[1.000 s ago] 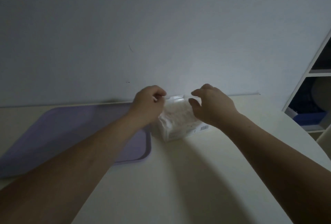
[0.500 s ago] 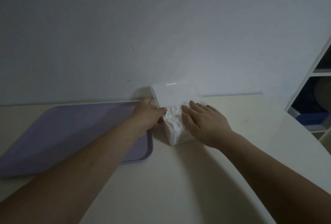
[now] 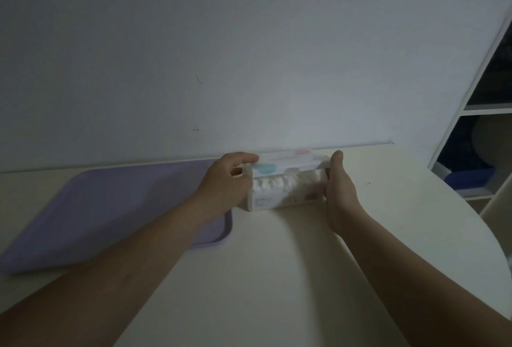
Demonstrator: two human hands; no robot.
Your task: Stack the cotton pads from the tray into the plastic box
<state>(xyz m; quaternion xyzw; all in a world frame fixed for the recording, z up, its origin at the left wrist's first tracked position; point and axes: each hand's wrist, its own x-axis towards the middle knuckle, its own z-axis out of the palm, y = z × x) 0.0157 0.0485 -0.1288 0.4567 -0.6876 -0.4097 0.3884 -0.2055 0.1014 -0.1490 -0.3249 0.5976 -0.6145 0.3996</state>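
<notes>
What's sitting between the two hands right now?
In the head view, the plastic box of cotton pads, lid nearly shut, lies between the left hand and right hand.

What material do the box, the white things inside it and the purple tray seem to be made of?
The box looks like thin translucent plastic: the white contents show through its wall. The pads inside look like soft matte cotton, with a ridged, fluffy top edge. The tray looks like smooth moulded plastic, lilac, with a rounded raised rim; the dim light leaves its finish uncertain.
</notes>
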